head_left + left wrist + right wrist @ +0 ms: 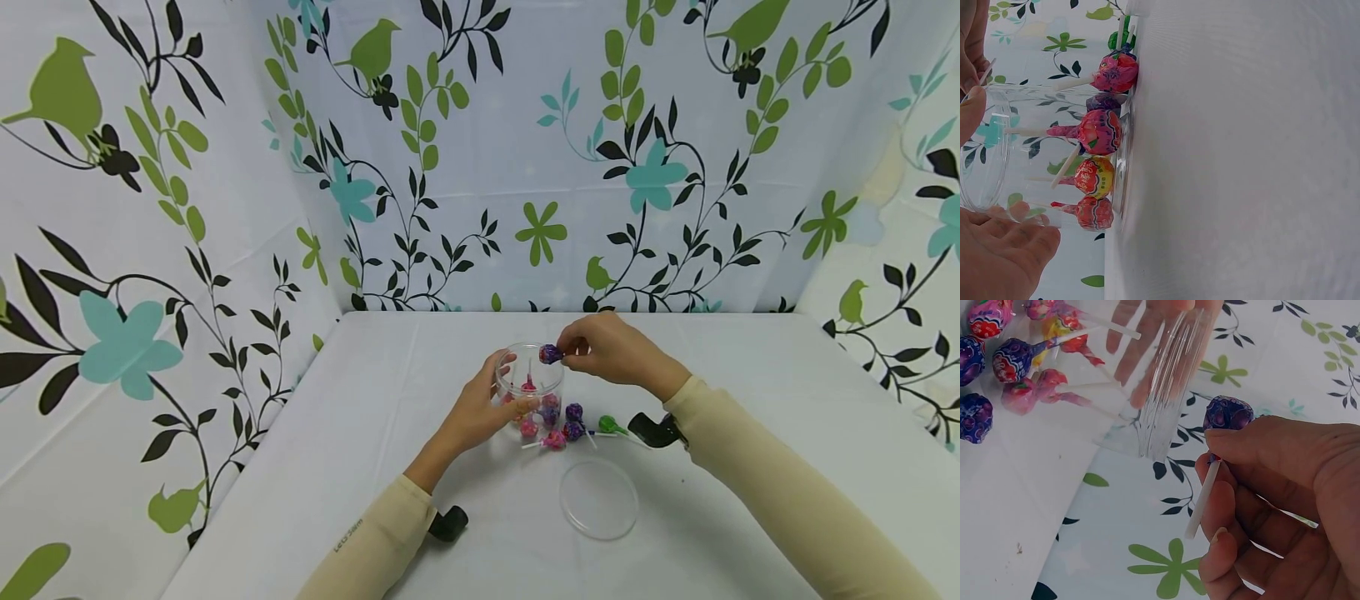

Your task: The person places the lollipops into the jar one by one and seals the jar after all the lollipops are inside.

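Observation:
My left hand [480, 408] grips a clear plastic jar [531, 385] round its side, thumb in front. Inside the jar stand several wrapped lollipops, among them a yellow and red lollipop [1094, 177] with its stick pointing up. At the jar's open mouth my right hand [611, 348] pinches a purple-wrapped lollipop [1227, 414] between thumb and fingertips. Its white stick [1202, 500] hangs past the fingers in the right wrist view. Beside the jar on the table lie a pink lollipop [555, 440], purple lollipops [573, 412] and a green lollipop [609, 424].
A round clear lid [599, 500] lies flat on the white tablecloth [480, 533] in front of the jar. Behind and at both sides hangs a curtain [465, 150] printed with leaves, birds and flowers. Each wrist carries a black camera [448, 524].

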`<state>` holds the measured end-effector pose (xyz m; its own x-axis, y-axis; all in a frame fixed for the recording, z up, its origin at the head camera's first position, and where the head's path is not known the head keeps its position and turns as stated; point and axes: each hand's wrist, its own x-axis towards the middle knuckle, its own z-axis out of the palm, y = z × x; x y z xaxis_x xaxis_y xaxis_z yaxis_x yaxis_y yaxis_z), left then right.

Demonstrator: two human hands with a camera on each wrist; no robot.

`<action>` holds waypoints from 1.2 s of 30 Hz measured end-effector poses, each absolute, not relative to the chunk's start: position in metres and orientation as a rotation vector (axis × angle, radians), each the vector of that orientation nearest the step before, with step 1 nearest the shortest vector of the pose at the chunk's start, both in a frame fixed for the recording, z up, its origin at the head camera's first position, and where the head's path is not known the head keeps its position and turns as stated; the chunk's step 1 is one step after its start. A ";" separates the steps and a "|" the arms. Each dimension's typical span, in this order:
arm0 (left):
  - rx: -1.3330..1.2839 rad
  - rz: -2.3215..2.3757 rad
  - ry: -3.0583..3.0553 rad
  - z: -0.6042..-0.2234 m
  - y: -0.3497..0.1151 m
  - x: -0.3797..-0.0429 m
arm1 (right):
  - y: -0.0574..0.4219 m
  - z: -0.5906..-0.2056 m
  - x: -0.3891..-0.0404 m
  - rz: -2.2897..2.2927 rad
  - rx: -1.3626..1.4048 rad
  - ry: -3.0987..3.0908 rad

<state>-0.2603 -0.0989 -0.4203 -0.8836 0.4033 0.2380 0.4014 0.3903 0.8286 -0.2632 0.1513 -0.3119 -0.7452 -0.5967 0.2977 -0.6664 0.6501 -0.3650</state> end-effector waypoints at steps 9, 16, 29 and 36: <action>0.764 1.566 2.607 -0.421 -0.099 -0.261 | 0.140 -0.312 -0.269 0.681 1.077 -2.723; 0.771 1.562 2.619 -0.421 -0.098 -0.262 | 0.130 -0.312 -0.272 0.628 1.073 -2.751; 0.745 1.565 2.611 -0.421 -0.098 -0.260 | 0.122 -0.322 -0.276 0.622 1.045 -2.781; 0.754 1.551 2.626 -0.422 -0.099 -0.261 | 0.125 -0.320 -0.271 0.621 1.015 -2.737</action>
